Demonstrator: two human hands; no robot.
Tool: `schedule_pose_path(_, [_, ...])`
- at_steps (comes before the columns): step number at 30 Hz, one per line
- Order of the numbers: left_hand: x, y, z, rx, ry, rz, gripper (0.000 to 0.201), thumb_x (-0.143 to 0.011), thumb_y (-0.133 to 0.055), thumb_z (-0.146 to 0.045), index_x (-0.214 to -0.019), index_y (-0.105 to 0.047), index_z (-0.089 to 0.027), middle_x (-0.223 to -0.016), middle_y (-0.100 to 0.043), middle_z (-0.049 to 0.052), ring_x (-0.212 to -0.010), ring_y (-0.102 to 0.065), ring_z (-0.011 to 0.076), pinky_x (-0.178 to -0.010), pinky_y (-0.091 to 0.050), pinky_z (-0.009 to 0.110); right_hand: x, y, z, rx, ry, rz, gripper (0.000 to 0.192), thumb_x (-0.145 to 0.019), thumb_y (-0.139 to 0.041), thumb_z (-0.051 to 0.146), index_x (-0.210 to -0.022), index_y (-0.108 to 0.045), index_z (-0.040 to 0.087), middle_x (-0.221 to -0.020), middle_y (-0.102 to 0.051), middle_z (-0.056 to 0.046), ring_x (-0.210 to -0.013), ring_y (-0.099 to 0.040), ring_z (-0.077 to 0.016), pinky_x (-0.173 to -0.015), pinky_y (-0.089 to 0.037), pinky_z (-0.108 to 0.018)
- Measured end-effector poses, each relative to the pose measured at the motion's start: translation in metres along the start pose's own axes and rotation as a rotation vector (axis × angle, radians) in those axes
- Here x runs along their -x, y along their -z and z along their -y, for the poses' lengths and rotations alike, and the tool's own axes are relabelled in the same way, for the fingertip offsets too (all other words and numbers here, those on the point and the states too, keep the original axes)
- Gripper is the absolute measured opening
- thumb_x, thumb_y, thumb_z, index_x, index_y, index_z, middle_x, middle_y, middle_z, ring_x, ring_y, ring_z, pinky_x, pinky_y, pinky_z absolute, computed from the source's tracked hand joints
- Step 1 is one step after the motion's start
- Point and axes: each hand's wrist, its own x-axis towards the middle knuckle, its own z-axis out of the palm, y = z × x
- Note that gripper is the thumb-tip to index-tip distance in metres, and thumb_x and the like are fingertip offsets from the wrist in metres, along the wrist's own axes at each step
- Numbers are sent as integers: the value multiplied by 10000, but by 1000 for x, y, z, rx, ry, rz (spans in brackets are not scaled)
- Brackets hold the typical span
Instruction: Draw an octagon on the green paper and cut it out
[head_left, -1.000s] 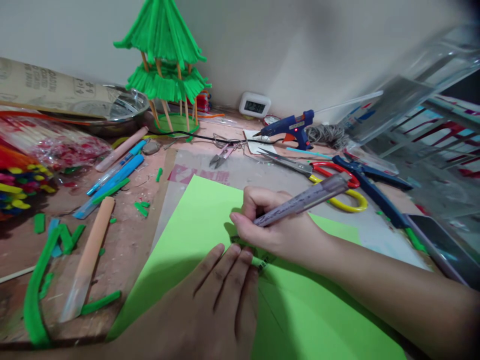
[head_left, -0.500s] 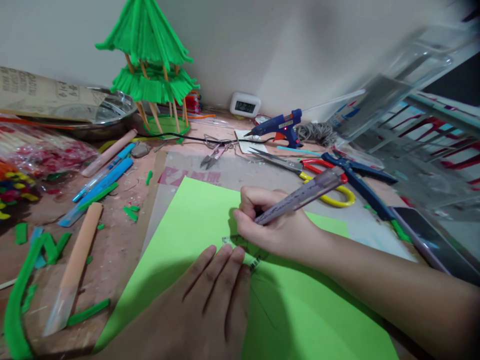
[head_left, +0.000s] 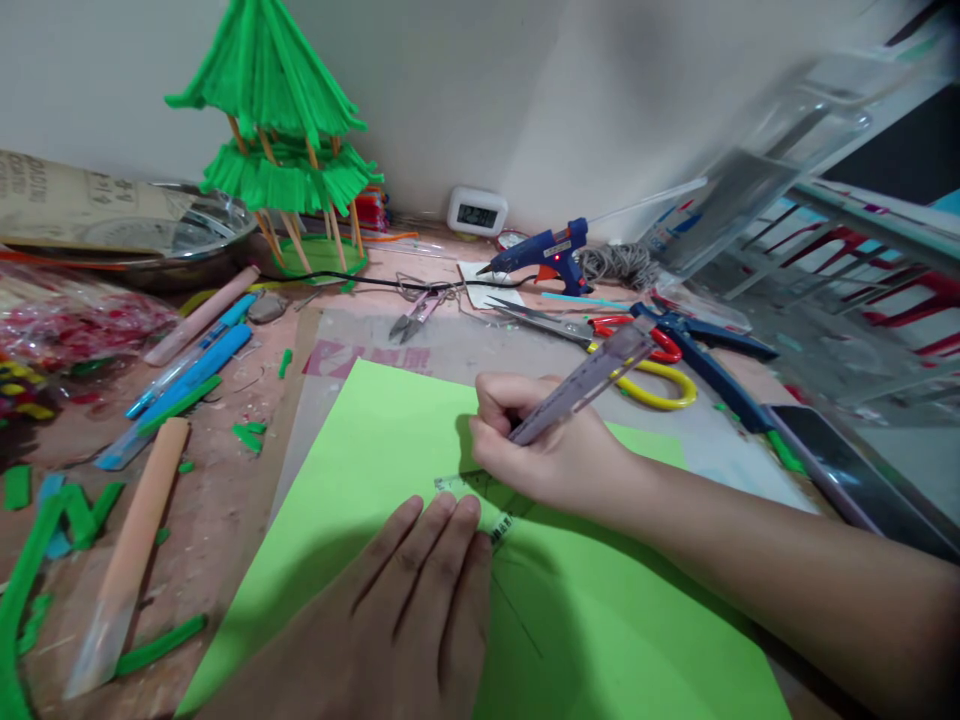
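Two hands [head_left: 420, 610], one green sheet [head_left: 375, 450], one glue gun [head_left: 551, 255], one clock [head_left: 477, 212].

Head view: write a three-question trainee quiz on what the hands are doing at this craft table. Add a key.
1. True or false: the left hand presses flat on a clear ruler lying on the green paper.
2. What does the right hand grip?
A. the blue glue gun
B. a translucent pen
C. the red and yellow scissors
3. Fill in: behind the paper, at the back left, stands a green model ____ on wooden sticks.

Key:
1. True
2. B
3. pavilion
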Motion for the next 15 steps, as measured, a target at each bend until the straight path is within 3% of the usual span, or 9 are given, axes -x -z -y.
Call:
schedule_pose_path(7, [4, 0, -4, 29, 40, 41, 428, -974, -345, -11, -1191, -694, -131, -1219, -775, 89, -1133, -713, 225, -1090, -437, 382, 0, 2, -1, 19, 13, 4, 320, -756, -509, 30, -637, -297, 238, -570, -266, 100, -512, -268, -46, -431, -201, -196])
schedule_pose_path(12, [5, -2, -3, 11, 50, -38, 467, -976, -267, 10, -1160, -674, -127, -1171, -789, 92, -1092, -732, 227, -1066, -441, 395, 0, 1, 0, 9, -5, 6, 307, -743, -500, 33, -627, -298, 234, -569, -257, 99, -515, -259, -48, -439, -199, -199])
schedule_pose_path(14, [4, -2, -2, 27, 49, 14, 460, -982, -278, 8, -1186, -670, -123, -1197, -782, 86, -1111, -727, 219, -1073, -438, 381, -1, 1, 0, -13, -24, 1, 296, -736, -509, 48, -613, -311, 231, -563, -267, 97, -517, -272, -51, -446, -215, -194])
schedule_pose_path(15, [4, -2, -2, 39, 60, -44, 436, -1003, -284, -21, -1154, -678, -133, -1157, -795, 74, -1079, -731, 207, -1077, -430, 367, -2, 2, -1, -34, -46, -19, 290, -735, -521, 60, -604, -323, 228, -561, -283, 95, -519, -288, -52, -450, -230, -190])
